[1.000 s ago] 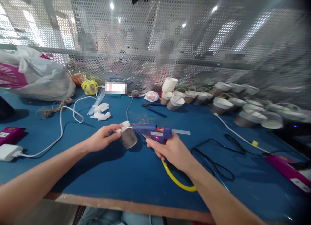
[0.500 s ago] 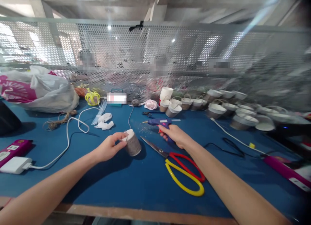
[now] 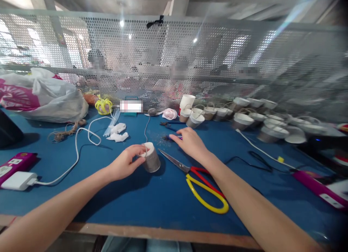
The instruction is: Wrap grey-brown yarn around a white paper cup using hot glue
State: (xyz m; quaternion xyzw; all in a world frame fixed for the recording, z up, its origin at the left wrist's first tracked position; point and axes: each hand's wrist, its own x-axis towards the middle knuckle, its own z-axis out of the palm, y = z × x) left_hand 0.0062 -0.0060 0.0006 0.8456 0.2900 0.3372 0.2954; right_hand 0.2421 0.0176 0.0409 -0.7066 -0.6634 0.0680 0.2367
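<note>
With the fingers of my left hand [image 3: 130,159] closed at its top edge, a small white paper cup wrapped in grey material [image 3: 152,160] stands tilted on the blue table. A loop of grey cord shows at those fingers. Behind the cup, a grey cord [image 3: 146,128] runs back to a small ball of cord [image 3: 152,111]. My right hand [image 3: 191,143] is low over the table, curled round a blue glue gun [image 3: 174,137] that it mostly hides. Large scissors [image 3: 206,197] with red and yellow handles lie partly under my right forearm.
Several small handled cups [image 3: 244,121] stand at the back right. Pliers [image 3: 172,126], a pink ribbon roll [image 3: 169,114] and white scraps [image 3: 118,133] lie farther back. A white cable [image 3: 77,154] and purple power strips [image 3: 318,188] flank the work area. A perforated screen [image 3: 146,52] rises behind.
My right hand has turned over and lowered, and the glue gun is now mostly hidden beneath it. My left hand keeps hold of the cup, with the cord loop now more visible. The view tilted down slightly.
</note>
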